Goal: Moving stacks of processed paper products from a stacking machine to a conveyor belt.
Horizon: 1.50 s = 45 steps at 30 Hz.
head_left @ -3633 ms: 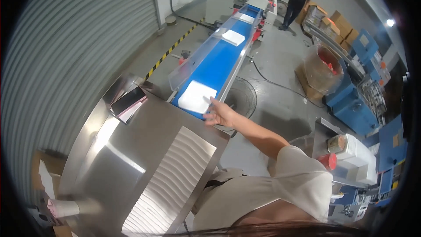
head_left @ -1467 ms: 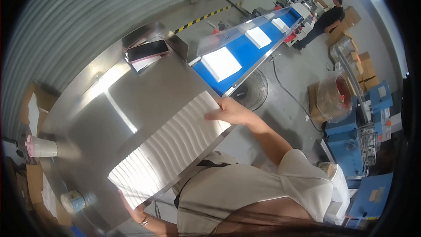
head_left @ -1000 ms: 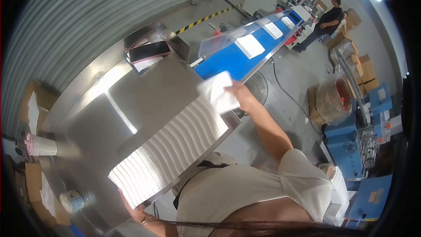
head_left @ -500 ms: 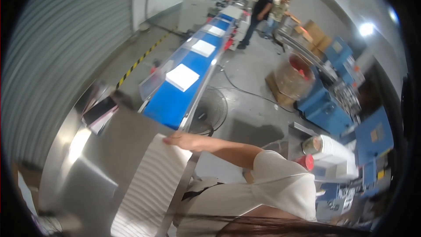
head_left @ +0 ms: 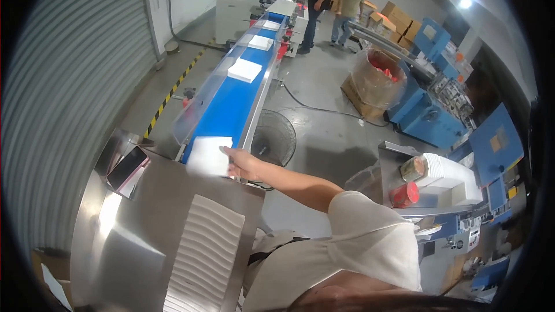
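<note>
My right hand [head_left: 241, 163] grips the right edge of a square white stack of paper napkins [head_left: 208, 155], thumb on its top. That stack is over the near end of the blue conveyor belt [head_left: 224, 107], its lower edge slightly blurred. Farther up the belt lie several similar white stacks, the nearest being a white napkin stack [head_left: 244, 70]. On the metal table [head_left: 133, 219] below my hand rests a long row of white napkins [head_left: 205, 254] with wavy edges. My left hand is out of view.
A phone [head_left: 128, 169] lies at the table's left edge. Beside the conveyor stands a floor fan [head_left: 272, 141]. To the right are a side table with a red can [head_left: 404, 195] and white trays, and a large carton [head_left: 376, 81]. Two people stand at the far end.
My right hand has moved from the top of the napkin row up to the belt's near end, now with a napkin stack. The row looks shorter. Stacks on the belt have moved away.
</note>
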{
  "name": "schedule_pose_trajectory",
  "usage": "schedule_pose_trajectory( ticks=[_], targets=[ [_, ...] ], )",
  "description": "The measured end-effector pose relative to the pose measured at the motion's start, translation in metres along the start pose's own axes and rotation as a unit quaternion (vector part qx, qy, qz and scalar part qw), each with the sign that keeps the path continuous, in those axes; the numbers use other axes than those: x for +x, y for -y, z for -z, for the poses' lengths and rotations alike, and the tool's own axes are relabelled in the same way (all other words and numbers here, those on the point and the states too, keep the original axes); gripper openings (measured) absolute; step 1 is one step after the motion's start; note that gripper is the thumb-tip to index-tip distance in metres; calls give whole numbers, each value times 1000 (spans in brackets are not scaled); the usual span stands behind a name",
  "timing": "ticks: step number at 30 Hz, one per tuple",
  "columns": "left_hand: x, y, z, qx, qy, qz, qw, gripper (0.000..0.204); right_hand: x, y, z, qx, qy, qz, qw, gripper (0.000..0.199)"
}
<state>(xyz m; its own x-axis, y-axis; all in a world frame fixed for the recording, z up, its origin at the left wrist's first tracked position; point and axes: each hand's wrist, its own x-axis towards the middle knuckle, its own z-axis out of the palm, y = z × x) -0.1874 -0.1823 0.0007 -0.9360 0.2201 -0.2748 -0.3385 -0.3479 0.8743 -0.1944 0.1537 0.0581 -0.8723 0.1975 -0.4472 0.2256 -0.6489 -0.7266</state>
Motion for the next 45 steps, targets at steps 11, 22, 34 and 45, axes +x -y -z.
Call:
schedule_pose_trajectory(
  ticks=[11,22,34,45],
  targets=[
    [-21,4,27,-19,-32,6,999,58,-50,-31,-43,-518,133,76,842,38],
    [-93,4,76,-38,-136,-1,990,59,-41,6,-39,-373,175,-62,909,53],
    [-148,17,84,-85,-223,-14,971,61,-5,-21,-30,-224,-10,-25,974,50],
    [-150,13,56,67,-217,-42,973,60,-51,-11,-54,-562,157,32,811,38]
  ],
)
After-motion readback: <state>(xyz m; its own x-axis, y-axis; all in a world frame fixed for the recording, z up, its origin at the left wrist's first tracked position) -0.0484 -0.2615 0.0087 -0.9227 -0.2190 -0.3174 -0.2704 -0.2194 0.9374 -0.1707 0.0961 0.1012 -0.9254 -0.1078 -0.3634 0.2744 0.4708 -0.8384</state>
